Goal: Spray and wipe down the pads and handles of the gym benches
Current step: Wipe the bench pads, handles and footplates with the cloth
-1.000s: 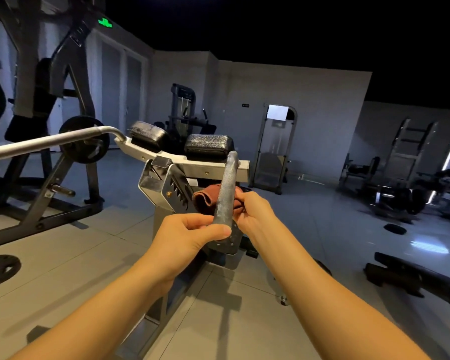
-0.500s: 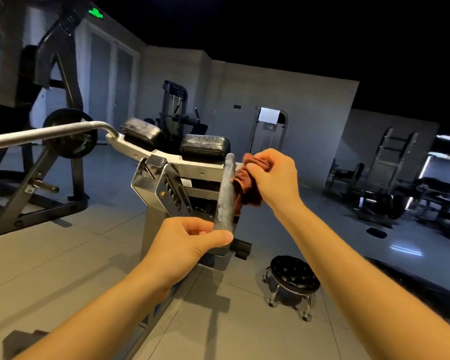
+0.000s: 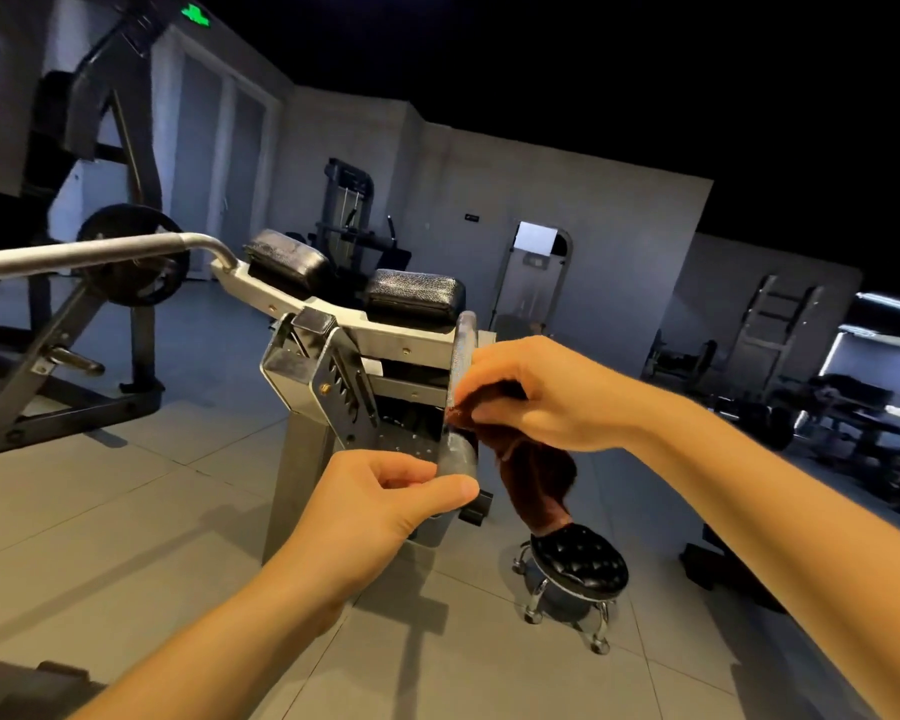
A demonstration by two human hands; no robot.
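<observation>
A grey metal handle (image 3: 460,350) stands upright on a gym machine in front of me. My left hand (image 3: 380,504) grips its lower end, thumb across the front. My right hand (image 3: 533,392) holds a reddish-brown cloth (image 3: 533,475) against the handle's right side at mid height; the cloth's loose end hangs down below the hand. Behind the handle sit two black pads (image 3: 414,298) on the machine's white arm (image 3: 281,298), which runs left into a long silver bar (image 3: 74,254).
A small black padded stool (image 3: 578,563) on castors stands on the tiled floor right of the machine's base. A plate-loaded frame (image 3: 126,262) fills the left side. Benches and racks (image 3: 853,407) line the dim far right.
My right hand slid the cloth from low on the handle up to its top, then down to mid height. The left hand kept its grip on the lower end. The view tilted.
</observation>
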